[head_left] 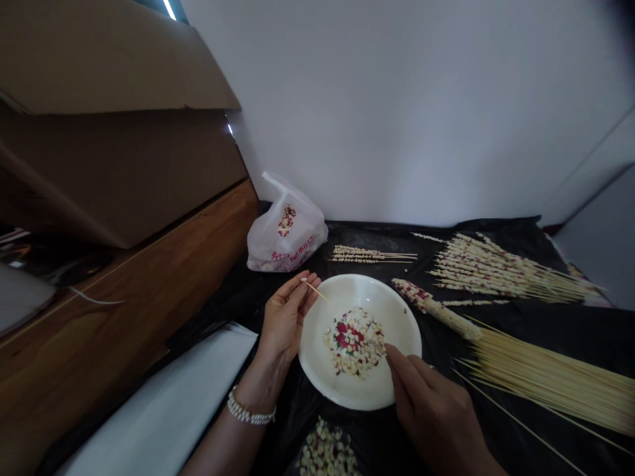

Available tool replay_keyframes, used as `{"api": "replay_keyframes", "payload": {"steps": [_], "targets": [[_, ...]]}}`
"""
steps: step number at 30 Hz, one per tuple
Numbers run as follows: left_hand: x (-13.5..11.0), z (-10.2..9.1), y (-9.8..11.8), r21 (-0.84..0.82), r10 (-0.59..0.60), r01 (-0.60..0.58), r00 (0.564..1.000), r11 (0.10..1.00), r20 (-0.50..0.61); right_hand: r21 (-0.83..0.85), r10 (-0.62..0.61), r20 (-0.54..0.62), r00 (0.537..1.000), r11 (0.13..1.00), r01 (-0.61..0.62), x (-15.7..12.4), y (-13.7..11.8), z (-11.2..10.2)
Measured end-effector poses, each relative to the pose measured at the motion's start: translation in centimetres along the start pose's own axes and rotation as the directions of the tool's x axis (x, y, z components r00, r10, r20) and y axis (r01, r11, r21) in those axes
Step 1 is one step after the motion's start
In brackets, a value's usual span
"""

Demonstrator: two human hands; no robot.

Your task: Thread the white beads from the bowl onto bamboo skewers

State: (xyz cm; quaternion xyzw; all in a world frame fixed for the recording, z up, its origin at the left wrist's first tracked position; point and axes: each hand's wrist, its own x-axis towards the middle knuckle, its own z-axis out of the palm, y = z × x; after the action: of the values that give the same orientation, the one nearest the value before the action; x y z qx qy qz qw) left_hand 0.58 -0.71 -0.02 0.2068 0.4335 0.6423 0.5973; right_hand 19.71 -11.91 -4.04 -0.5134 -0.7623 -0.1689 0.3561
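A white bowl (391,311) sits on black plastic sheeting and holds a small heap of pale and red corn kernels (354,340). My left hand (285,317) rests at the bowl's left rim, fingers pinched on a thin bamboo skewer (315,289) that points over the bowl. My right hand (431,406) reaches in from the lower right, fingertips pinched together at the edge of the kernel heap; what they pinch is too small to make out. A pearl bracelet (248,411) circles my left wrist.
Filled kernel skewers lie behind the bowl (370,254) and in a pile at back right (496,268). Bare skewers (555,380) fan out at right, a corn cob (436,307) beside them. A plastic bag (286,231) stands behind. Loose kernels (327,453) lie near me. Cardboard box (109,119) at left.
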Motion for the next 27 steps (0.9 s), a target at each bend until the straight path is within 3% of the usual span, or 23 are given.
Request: {"api": "replay_keyframes", "payload": {"steps": [22, 27], "targets": [[0.1, -0.3, -1.0, 0.093, 0.099, -0.099, 0.995, 0.991, 0.009, 0.024, 0.029, 0.005, 1.000, 0.999, -0.029, 0.2, -0.2, -0.1], [-0.2, -0.2, -1.2, 0.166, 0.181, -0.183, 0.983, 0.969, 0.026, 0.012, 0.027, 0.001, 1.000, 1.000, -0.027, 0.2, -0.2, -0.2]]}}
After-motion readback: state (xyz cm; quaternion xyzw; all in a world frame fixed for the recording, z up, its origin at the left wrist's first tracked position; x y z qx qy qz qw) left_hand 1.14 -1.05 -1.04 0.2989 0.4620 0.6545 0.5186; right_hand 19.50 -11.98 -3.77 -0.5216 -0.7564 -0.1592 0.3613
